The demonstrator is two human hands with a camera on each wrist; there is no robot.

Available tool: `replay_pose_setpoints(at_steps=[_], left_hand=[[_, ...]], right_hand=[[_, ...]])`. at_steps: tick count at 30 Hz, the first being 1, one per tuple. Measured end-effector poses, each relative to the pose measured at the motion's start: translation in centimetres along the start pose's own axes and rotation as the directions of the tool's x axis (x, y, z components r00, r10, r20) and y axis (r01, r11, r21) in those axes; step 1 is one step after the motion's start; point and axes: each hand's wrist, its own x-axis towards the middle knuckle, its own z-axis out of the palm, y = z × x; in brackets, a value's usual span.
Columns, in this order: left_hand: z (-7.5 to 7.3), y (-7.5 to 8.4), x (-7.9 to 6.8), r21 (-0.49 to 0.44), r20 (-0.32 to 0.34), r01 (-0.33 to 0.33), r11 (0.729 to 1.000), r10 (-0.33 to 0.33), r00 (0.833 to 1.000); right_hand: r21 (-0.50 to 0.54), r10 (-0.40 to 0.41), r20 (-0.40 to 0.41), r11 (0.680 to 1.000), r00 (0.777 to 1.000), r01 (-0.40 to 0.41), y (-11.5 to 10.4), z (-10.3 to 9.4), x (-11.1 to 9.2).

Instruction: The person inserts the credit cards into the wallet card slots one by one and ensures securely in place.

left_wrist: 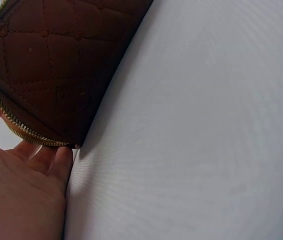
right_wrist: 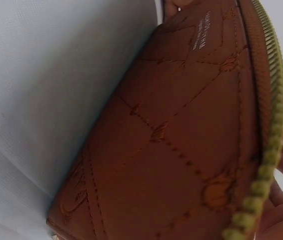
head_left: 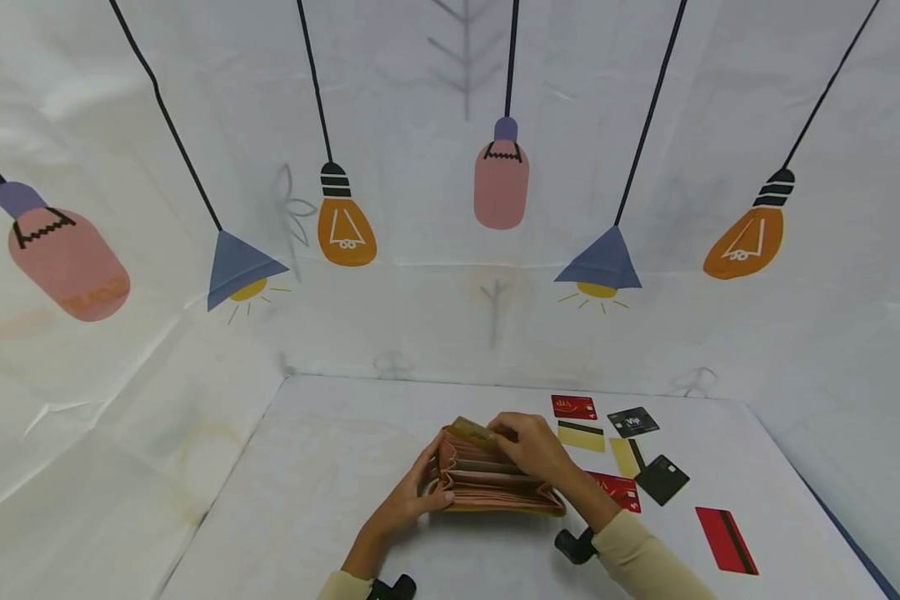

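A brown quilted zip wallet [head_left: 495, 493] stands unzipped on the white table, its pleated pockets facing up in the head view. My left hand [head_left: 407, 500] grips its left end, thumb on the near side. The left wrist view shows that hand's fingers [left_wrist: 59, 162] at the brass-zipped corner. At the wallet's far left pocket, my right hand [head_left: 531, 446] pinches a gold card [head_left: 471, 431] by its right end. The card's lower edge is hidden in or behind the pocket. In the right wrist view the wallet's stitched side [right_wrist: 181, 135] covers most of the picture.
Right of the wallet lie several loose cards: a red VIP card [head_left: 573, 407], a black VIP card [head_left: 633, 422], a gold card [head_left: 581, 437], a black card [head_left: 662, 479] and a striped red card [head_left: 727, 540]. Another red card [head_left: 624, 493] is partly behind the right forearm.
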Motion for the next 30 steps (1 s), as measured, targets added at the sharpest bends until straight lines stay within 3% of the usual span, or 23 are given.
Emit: replay_pose_setpoints(at_steps=[13,22,30], left_hand=[[0.13,0.2,-0.1,-0.009,-0.01,0.034,0.999,-0.034,0.999],[0.04,-0.03,0.02,-0.008,0.01,-0.033,0.999,0.033,0.999],[0.0,-0.17,0.06,-0.009,0.008,-0.029,1.0,0.029,1.0]], right_hand=[[-0.056,-0.041,0.02,0.998,0.999,0.042,0.15,0.08,0.23],[-0.108,-0.097,0.043,0.989,0.994,0.101,-0.23,-0.12,0.5],[-0.188,-0.157,0.065,0.968,0.985,0.167,0.11,0.25,0.54]])
